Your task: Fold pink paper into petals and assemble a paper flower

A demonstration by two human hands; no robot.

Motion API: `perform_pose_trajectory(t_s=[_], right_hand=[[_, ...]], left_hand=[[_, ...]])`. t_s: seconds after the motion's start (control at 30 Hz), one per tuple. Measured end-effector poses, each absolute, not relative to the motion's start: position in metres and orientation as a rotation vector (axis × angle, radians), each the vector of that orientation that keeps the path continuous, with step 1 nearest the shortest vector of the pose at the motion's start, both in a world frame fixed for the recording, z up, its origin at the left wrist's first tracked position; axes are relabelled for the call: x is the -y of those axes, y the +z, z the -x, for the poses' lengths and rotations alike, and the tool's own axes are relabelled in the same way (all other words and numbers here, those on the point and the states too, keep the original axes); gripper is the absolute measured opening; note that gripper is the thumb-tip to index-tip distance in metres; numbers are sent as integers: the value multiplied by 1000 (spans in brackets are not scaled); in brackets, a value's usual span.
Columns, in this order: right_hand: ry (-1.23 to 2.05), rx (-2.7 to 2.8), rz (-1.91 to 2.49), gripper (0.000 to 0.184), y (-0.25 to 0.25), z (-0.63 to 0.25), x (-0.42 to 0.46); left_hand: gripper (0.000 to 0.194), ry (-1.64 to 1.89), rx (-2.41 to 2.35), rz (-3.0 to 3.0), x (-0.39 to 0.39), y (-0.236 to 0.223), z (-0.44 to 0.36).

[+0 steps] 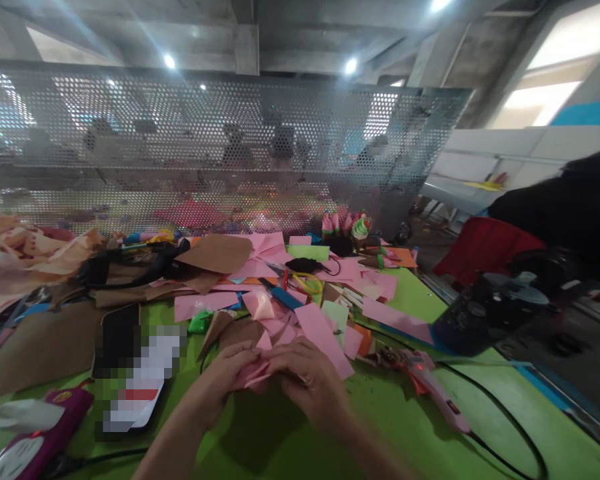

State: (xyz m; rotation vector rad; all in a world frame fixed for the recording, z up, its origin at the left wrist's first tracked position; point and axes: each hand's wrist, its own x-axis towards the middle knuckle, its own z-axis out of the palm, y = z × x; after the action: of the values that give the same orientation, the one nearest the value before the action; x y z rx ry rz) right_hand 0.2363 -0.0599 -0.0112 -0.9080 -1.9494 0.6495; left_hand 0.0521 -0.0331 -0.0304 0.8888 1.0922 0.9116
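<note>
Both hands meet above the green table [380, 440], low in the middle of the view. Between them is a folded pink sheet [254, 373], paper or felt, I cannot tell which. My left hand [230, 370] has its fingers curled over the sheet's left side. From the right, my right hand [307, 377] grips the same piece with bent fingers. Loose pink scraps [323, 337] and a piece of brown sheet [240, 333] lie just beyond the hands. To the right rests a pink glue gun [443, 393] with a red light and a black cord.
Yellow-handled scissors [310, 285] lie among the sheets. Ice-cream-like pieces [361, 230] stand at the back before a perforated metal screen [260, 147]. At left are a dark phone [117, 337] and a purple device [63, 417]. A dark container [475, 317] stands at right.
</note>
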Motion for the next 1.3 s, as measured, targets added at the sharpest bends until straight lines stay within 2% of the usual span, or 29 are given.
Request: perform_pose_trajectory(t_s=[0.13, 0.2, 0.3, 0.43, 0.7, 0.83, 1.3], right_hand=[[812, 1608, 1079, 5, -14, -239, 56], [931, 1434, 1152, 14, -15, -242, 53], [1090, 1268, 1145, 29, -18, -244, 48], [1177, 1299, 1130, 33, -18, -243, 48], [663, 1823, 1196, 12, -9, -244, 55], [619, 1857, 1258, 14, -8, -244, 55], [471, 1930, 1379, 17, -12, -245, 54]], left_hand=[[45, 894, -1114, -1117, 33, -28, -49], [51, 955, -1079, -1166, 33, -22, -50], [45, 994, -941, -1196, 32, -17, -55], [33, 1069, -899, -1168, 27, -23, -61], [32, 1105, -966, -1257, 24, -34, -58], [37, 1081, -939, -1228, 27, -30, -60], [31, 1045, -892, -1447, 30, -30, -60]])
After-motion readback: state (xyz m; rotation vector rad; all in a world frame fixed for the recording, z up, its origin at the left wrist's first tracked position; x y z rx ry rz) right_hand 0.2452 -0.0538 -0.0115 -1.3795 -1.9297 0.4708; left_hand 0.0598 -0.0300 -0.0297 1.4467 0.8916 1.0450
